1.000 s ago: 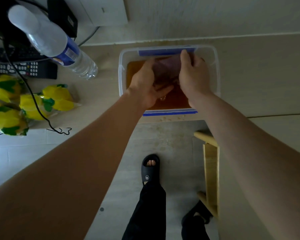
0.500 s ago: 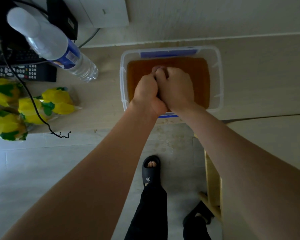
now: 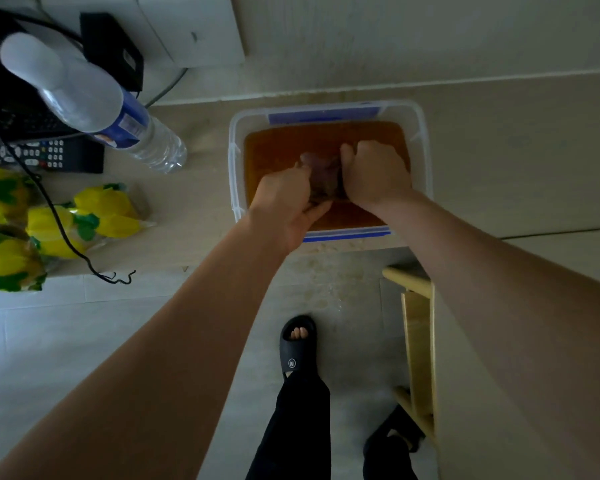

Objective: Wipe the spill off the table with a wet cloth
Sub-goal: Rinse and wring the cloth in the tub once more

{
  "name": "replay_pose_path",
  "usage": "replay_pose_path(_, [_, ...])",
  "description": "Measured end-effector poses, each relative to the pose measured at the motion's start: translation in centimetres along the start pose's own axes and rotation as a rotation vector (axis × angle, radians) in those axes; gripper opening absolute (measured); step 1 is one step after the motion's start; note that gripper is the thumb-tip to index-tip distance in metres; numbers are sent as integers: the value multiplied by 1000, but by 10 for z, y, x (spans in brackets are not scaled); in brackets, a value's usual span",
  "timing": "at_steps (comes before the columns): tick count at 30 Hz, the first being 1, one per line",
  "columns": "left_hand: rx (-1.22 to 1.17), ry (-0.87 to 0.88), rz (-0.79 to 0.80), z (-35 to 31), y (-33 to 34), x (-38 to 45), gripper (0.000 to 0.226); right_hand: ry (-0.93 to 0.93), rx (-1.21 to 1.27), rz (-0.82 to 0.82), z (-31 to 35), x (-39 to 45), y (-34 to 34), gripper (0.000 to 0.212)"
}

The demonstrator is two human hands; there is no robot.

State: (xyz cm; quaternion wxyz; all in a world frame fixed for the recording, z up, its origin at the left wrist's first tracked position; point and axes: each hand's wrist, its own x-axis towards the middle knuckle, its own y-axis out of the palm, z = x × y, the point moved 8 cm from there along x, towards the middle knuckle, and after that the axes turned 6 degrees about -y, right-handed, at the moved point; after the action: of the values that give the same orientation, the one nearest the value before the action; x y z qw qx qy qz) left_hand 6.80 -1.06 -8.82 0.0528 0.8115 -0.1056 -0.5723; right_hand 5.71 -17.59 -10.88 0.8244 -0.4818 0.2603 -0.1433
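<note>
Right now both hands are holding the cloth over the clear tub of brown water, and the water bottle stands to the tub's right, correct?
Not quite. In the head view the water bottle is to the left of the tub, not right. Both the left hand and right hand do grip the cloth over the brown water.

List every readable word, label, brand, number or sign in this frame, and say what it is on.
"W" in a circle: on the strap of the black slide sandal.
Water bottle: blue label has print, too blurred to read.
Remote control: button markings too small to read.
Yellow-green packets: no legible print.
Clear plastic tub: no text visible.
</note>
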Motion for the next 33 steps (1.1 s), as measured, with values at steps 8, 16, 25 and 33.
replay_pose_path(8, [1031, 454, -351, -42, -5, 36, 18, -205, -292, -2, 1, 1, 11, 29])
replay_pose_path(16, [1175, 622, -266, -39, 11, 46, 16, -255, -151, -39, 3, 3, -3, 17])
replay_pose_path(25, [-88, 65, 202, -17, 24, 24, 37, -22, 566, -293, 53, -43, -19, 40])
replay_pose_path(33, [-140, 15, 166, -10, 22, 4, 39, 128, 444, -158, 53, -31, 1, 40])
